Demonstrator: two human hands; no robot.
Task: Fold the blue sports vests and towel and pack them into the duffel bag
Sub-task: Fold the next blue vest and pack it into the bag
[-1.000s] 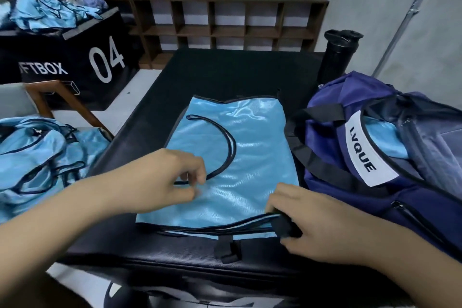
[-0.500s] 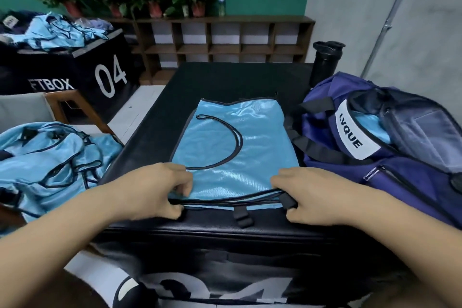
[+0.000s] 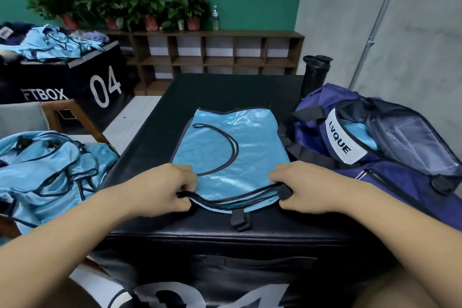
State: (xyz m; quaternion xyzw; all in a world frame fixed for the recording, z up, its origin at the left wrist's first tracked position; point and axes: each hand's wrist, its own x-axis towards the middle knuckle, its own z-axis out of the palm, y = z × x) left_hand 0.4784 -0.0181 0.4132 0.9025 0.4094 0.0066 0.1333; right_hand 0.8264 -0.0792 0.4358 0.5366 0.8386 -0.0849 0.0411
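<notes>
Head cam: the vest (image 3: pixel 255 147) lies flat on the black surface (image 3: pixel 225 87), just left of the bag (image 3: pixel 400 182). My left hand (image 3: pixel 165 190) pinches its near-left corner and my right hand (image 3: pixel 307 187) pinches the near-right one, fingers curled on the dark trim. I'd lift both corners level and lay them on the far hem, with the cord (image 3: pixel 234 150) tucked inside. Count: one flat vest, one bag showing blue cloth inside, one heap (image 3: pixel 50 170) at left and another on the box (image 3: pixel 75 77). Can't count those.
</notes>
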